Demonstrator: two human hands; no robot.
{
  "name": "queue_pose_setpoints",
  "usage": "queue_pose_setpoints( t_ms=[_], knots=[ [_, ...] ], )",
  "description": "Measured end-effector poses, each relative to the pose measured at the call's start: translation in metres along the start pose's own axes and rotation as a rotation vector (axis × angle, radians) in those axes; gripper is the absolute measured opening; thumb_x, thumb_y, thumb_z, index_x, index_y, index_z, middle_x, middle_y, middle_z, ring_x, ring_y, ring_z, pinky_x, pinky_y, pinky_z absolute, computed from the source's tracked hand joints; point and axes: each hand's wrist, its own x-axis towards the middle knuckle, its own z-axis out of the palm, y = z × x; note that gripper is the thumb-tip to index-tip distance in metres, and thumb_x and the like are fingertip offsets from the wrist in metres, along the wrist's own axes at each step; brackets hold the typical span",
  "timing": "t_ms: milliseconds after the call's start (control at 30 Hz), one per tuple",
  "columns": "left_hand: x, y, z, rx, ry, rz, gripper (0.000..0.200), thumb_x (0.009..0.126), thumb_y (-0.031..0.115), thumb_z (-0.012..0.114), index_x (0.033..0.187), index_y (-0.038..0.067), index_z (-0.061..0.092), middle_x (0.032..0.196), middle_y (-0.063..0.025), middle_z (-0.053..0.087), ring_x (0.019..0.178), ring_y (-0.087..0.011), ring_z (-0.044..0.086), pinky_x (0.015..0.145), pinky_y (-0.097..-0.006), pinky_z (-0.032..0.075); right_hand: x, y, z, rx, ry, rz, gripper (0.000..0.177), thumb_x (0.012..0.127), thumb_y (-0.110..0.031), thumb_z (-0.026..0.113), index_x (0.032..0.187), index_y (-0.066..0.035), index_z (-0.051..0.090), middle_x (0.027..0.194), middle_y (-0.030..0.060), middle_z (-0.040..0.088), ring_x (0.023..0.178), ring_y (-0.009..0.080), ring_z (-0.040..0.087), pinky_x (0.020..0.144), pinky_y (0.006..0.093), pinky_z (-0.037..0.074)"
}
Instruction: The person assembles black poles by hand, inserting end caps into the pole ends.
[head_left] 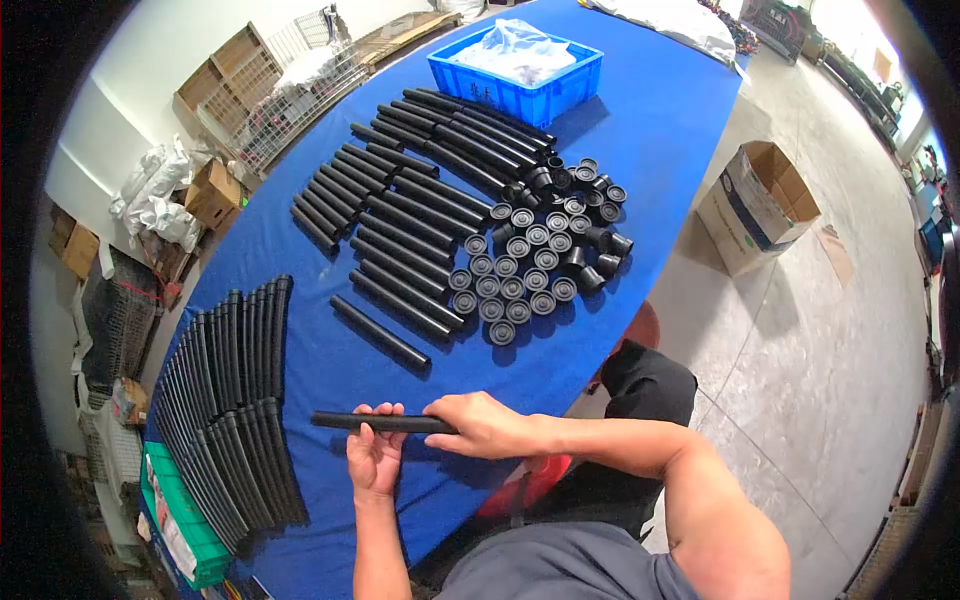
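Observation:
Both of my hands hold one black tube point(340, 421) level over the near edge of the blue table point(660, 110). My left hand point(375, 455) cups it from below, fingers curled over the top. Gripping the tube's right end from above is my right hand point(480, 425). A single loose black tube point(380, 333) lies on the table just beyond my hands. To the left lies a row of long curved black tubes point(230, 400).
Rows of straight black tubes point(410, 240) fill the table's middle, with a cluster of round black caps and elbow fittings point(540, 255) to their right. A blue crate point(515, 65) stands at the far end. An open cardboard box point(755, 205) sits on the floor right.

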Motion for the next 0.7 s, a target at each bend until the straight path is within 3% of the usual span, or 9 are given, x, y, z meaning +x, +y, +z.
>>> queue_pose_setpoints(
  t_ms=[67,167,300,333,367,433,567,633,700],
  knots=[
    [0.0,0.001,0.0,-0.006,-0.016,-0.002,0.029,0.099,0.013,0.067,0.125,0.006,0.057,0.129,-0.0209,0.065,0.128,-0.0385,0.059,0.107,-0.0541,0.052,0.01,-0.019,-0.031,0.418,-0.303,0.398,0.039,0.09,-0.023,0.072,0.121,-0.002,0.057,0.093,0.0155,0.061,0.084,0.0353,0.067,0.064,0.0455,0.056],
    [0.0,0.001,0.012,-0.007,0.032,-0.008,0.029,0.099,0.013,0.067,0.125,0.007,0.057,0.13,-0.0211,0.064,0.128,-0.0384,0.059,0.107,-0.0543,0.052,0.001,0.009,0.005,-0.155,0.188,-0.216,0.038,0.091,-0.024,0.071,0.119,-0.002,0.058,0.094,0.0173,0.063,0.083,0.0359,0.067,0.066,0.0457,0.056],
    [0.0,-0.001,0.003,0.002,-0.011,-0.002,0.029,0.099,0.013,0.067,0.125,0.007,0.057,0.13,-0.0214,0.064,0.129,-0.039,0.058,0.109,-0.0546,0.051,0.002,0.006,-0.001,-0.073,0.083,-0.127,0.036,0.092,-0.027,0.071,0.115,0.0,0.062,0.094,0.0216,0.066,0.087,0.039,0.068,0.072,0.0489,0.054],
    [0.001,-0.001,0.003,-0.001,-0.033,-0.002,0.029,0.099,0.013,0.067,0.125,0.007,0.057,0.13,-0.0215,0.064,0.129,-0.0391,0.058,0.109,-0.0546,0.05,0.005,-0.002,-0.014,0.051,-0.075,0.027,0.037,0.093,-0.028,0.069,0.115,0.001,0.063,0.096,0.0231,0.068,0.09,0.04,0.068,0.074,0.0484,0.054],
    [0.001,0.0,0.003,-0.002,-0.049,0.0,0.029,0.099,0.013,0.067,0.125,0.007,0.057,0.131,-0.0216,0.064,0.129,-0.0392,0.058,0.109,-0.0547,0.05,0.006,-0.012,-0.028,0.146,-0.138,0.126,0.036,0.092,-0.032,0.067,0.101,0.002,0.063,0.089,0.0263,0.066,0.09,0.0423,0.067,0.075,0.0523,0.053],
    [0.0,0.002,0.01,0.007,-0.003,-0.002,0.028,0.099,0.013,0.066,0.125,0.007,0.057,0.13,-0.0216,0.064,0.129,-0.0395,0.058,0.109,-0.0541,0.05,0.005,0.015,0.001,0.021,0.107,-0.113,0.035,0.091,-0.029,0.069,0.107,0.0,0.062,0.091,0.0237,0.066,0.088,0.042,0.067,0.074,0.0523,0.053],
    [0.003,0.0,-0.001,0.001,-0.035,-0.001,0.027,0.1,0.014,0.064,0.125,0.006,0.057,0.13,-0.0218,0.064,0.13,-0.0396,0.057,0.109,-0.0531,0.051,-0.002,0.005,0.006,-0.214,0.143,-0.207,0.034,0.089,-0.024,0.073,0.108,-0.002,0.057,0.096,0.0196,0.063,0.082,0.0421,0.066,0.07,0.0529,0.053],
    [0.003,0.001,-0.003,-0.042,-0.062,-0.009,0.026,0.101,0.014,0.062,0.125,0.004,0.057,0.131,-0.0224,0.063,0.131,-0.0402,0.056,0.11,-0.0528,0.05,0.006,0.001,-0.004,-0.014,0.115,-0.141,0.035,0.089,-0.03,0.074,0.097,0.001,0.058,0.087,0.0231,0.065,0.077,0.0436,0.066,0.071,0.0528,0.053],
    [0.003,0.002,-0.003,-0.041,-0.048,-0.014,0.027,0.101,0.014,0.062,0.126,0.005,0.056,0.132,-0.0225,0.063,0.132,-0.0404,0.056,0.11,-0.0526,0.05,0.008,-0.005,-0.022,0.228,-0.121,0.155,0.038,0.088,-0.032,0.074,0.093,0.001,0.058,0.084,0.0244,0.065,0.078,0.0435,0.066,0.071,0.053,0.052]
  ],
)
